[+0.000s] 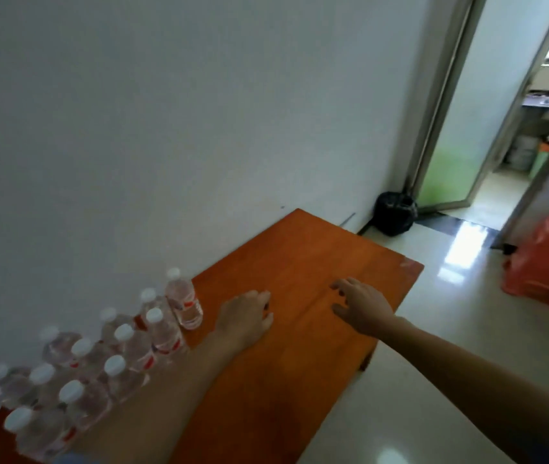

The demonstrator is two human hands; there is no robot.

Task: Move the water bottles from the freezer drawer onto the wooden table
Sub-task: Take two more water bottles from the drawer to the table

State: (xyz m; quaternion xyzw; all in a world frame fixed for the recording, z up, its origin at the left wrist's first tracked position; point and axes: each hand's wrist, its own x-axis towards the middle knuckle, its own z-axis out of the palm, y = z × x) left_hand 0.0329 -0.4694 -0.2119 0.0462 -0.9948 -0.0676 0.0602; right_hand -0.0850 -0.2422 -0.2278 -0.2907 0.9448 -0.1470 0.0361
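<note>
Red-labelled water bottles [99, 356], print unreadable, crowd the wooden table [300, 329]; both empty hands' fingers [343, 286] spread.

A black bin bag [395, 217] sits by the doorway, red stools [547, 262] nearby.

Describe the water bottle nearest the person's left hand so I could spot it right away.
Find the orange wooden table against the white wall, then the cluster of white-capped bottles along its wall side. The bottle stands upright at the far end of that cluster, just left of the left hand, and alone sticks out beyond the others.
</note>
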